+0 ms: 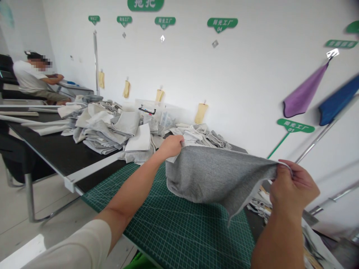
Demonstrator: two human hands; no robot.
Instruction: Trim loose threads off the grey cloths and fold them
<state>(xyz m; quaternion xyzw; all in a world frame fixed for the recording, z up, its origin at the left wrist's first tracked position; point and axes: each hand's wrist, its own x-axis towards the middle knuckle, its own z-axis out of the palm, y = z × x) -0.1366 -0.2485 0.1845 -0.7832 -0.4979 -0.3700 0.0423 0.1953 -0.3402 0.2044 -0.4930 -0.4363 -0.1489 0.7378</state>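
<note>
A piece of grey fabric [213,175] with pale edges hangs stretched between my two hands, above a green cutting mat [134,224]. My left hand [171,146] pinches its upper left corner. At the upper right corner, my right hand [293,185] is closed on the cloth. The fabric's lower edge sags, and a pointed corner droops toward the mat on the right side. Beyond my left hand lies a large heap of folded grey and white cloths [112,127] on the black table.
A smaller cloth pile [202,134] and a clear plastic box [147,108] stand near the wall. Scraps [259,205] lie at the right. A person [36,76] sits at the far left. A black chair [25,160] stands beside the table. Purple cloth [305,91] hangs on the wall.
</note>
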